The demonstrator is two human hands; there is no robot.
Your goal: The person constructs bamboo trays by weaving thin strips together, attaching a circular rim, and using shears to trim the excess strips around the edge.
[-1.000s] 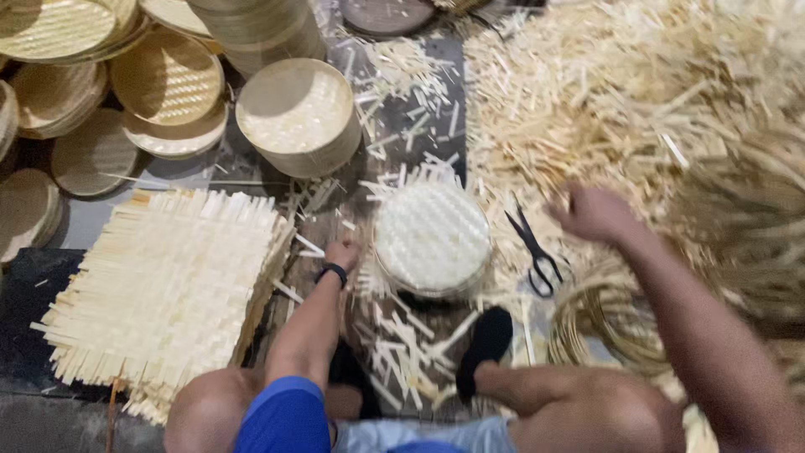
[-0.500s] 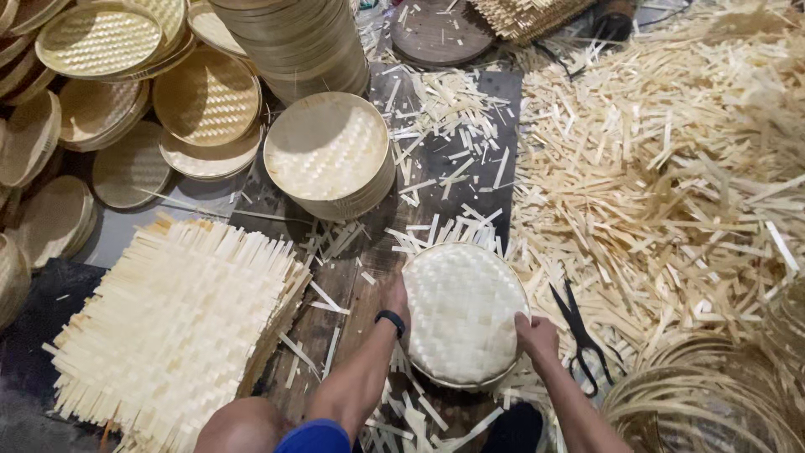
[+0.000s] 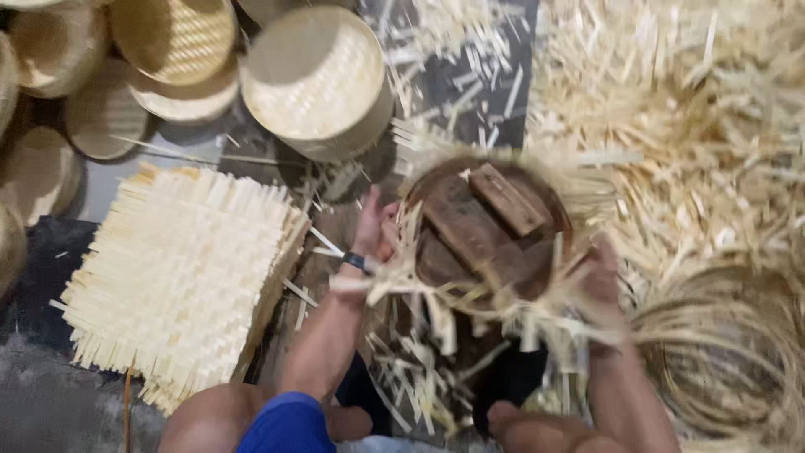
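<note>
A round woven bamboo piece is tilted up between my knees. Its underside faces me, showing a dark wooden disc with two wooden bars, ringed by loose strip ends. My left hand, with a dark band at the wrist, grips the piece's left rim. On the right rim my right hand holds on, partly hidden by blurred strips. The picture is motion-blurred.
A stack of square woven bamboo mats lies at left. A stack of round woven lids stands behind, with more round lids at upper left. Bamboo offcuts cover the right side, and coiled bamboo hoops lie at lower right.
The round woven piece lay flat with its woven face up; now both hands have tipped it over, exposing the wooden disc underneath. My right hand came in from the scissors to the rim.
</note>
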